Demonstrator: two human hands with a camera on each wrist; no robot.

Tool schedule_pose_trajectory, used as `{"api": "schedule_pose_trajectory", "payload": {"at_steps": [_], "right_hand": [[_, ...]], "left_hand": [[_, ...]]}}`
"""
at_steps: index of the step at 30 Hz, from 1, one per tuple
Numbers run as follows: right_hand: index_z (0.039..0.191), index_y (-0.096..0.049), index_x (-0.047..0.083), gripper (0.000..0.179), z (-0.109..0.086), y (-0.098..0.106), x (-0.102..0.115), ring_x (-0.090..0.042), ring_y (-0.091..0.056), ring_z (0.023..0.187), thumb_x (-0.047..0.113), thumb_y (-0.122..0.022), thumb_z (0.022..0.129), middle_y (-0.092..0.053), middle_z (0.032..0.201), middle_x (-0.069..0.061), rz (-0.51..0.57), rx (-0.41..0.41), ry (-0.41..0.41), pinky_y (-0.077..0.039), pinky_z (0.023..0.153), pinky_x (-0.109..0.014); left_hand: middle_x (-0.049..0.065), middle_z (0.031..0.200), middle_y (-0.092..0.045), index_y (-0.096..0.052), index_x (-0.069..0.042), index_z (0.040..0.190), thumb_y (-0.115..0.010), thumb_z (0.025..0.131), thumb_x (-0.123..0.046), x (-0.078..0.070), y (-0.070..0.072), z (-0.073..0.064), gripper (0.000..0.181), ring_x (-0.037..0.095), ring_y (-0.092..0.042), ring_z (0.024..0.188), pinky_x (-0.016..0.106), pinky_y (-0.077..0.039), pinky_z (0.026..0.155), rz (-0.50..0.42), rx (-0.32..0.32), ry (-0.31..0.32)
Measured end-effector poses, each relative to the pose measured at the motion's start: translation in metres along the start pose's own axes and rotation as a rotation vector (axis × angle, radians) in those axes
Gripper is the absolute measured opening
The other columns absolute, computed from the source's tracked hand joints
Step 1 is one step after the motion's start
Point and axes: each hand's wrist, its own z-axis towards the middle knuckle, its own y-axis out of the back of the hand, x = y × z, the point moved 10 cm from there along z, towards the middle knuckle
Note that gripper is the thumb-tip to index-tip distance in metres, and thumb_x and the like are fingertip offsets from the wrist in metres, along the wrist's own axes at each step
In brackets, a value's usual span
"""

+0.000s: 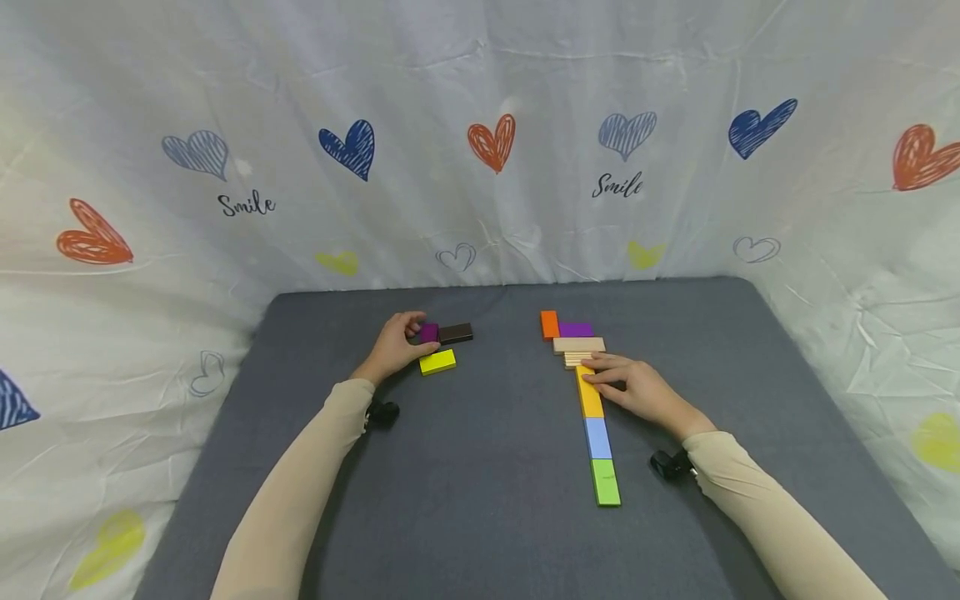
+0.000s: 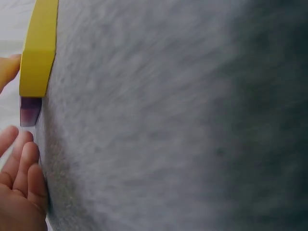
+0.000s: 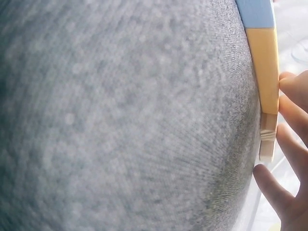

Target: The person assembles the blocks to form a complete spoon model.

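At worktop ten o'clock, left fingers wide about dark-purple block; we'd pinch squarely, right fingers, spread, steadying amber block.

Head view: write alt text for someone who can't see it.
The right hand touches an amber block in a line of blocks on a gray table; the left hand is at a purple block, near a dark block and a yellow block.

The head view looks forward and down over the table; low, near wrist views share with it the yellow block (left), the blue block (right).
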Motion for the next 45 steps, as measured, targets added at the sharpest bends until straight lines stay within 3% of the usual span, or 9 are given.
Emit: {"api": "schedule_pose_trajectory", "payload": {"at_steps": [10,20,24,29,35,45], "right_hand": [[0.119,-0.074,0.015,0.027,0.000,0.003,0.002,-0.030,-0.052,0.136,0.016,-0.069,0.093,-0.062,0.139,-0.003,-0.006,-0.018,0.007,-0.041,0.109,-0.053],[0.119,-0.074,0.016,0.027,0.000,0.001,0.001,-0.031,-0.052,0.136,0.015,-0.070,0.092,-0.063,0.139,-0.003,-0.004,-0.023,0.012,-0.042,0.109,-0.053],[0.119,-0.074,0.015,0.028,0.000,0.001,0.001,-0.031,-0.052,0.136,0.014,-0.070,0.091,-0.062,0.139,-0.003,0.011,-0.020,0.002,-0.042,0.109,-0.053],[0.120,-0.073,0.016,0.028,0.000,0.000,-0.001,-0.030,-0.050,0.138,0.015,-0.070,0.092,-0.061,0.141,-0.001,0.019,-0.006,-0.019,-0.040,0.111,-0.053],[0.121,-0.073,0.016,0.028,0.000,-0.001,-0.002,-0.029,-0.049,0.139,0.017,-0.068,0.093,-0.060,0.142,0.000,0.020,0.011,-0.029,-0.040,0.111,-0.052],[0.121,-0.073,0.016,0.028,0.000,0.000,0.000,-0.030,-0.049,0.138,0.016,-0.069,0.093,-0.061,0.142,-0.002,0.015,0.005,-0.017,-0.040,0.111,-0.052]], "left_hand": [[0.013,0.092,-0.060,-0.059,-0.003,0.122,-0.077,0.086,-0.034,0.001,0.005,-0.014,0.050,0.023,-0.052,0.076,0.030,-0.043,0.069,-0.011,-0.048,0.071],[0.012,0.082,-0.066,-0.066,-0.003,0.090,-0.079,0.082,-0.043,-0.002,0.010,-0.018,0.043,0.020,-0.055,0.068,0.026,-0.044,0.060,0.157,-0.069,0.139],[0.013,0.083,-0.070,-0.068,-0.003,0.084,-0.079,0.081,-0.040,-0.006,0.013,-0.019,0.039,0.022,-0.058,0.068,0.027,-0.045,0.060,0.218,-0.095,0.146],[0.013,0.081,-0.072,-0.072,-0.002,0.087,-0.078,0.082,-0.035,-0.011,0.019,-0.022,0.034,0.022,-0.061,0.066,0.027,-0.044,0.057,0.252,-0.177,0.113],[0.010,0.080,-0.075,-0.075,-0.004,0.095,-0.076,0.083,-0.035,-0.023,0.032,-0.025,0.033,0.021,-0.066,0.064,0.031,-0.050,0.056,0.247,-0.315,-0.002],[0.013,0.089,-0.076,-0.073,-0.002,0.105,-0.076,0.085,-0.031,-0.035,0.023,-0.019,0.035,0.023,-0.072,0.075,0.039,-0.059,0.070,0.125,-0.315,-0.076]]}}
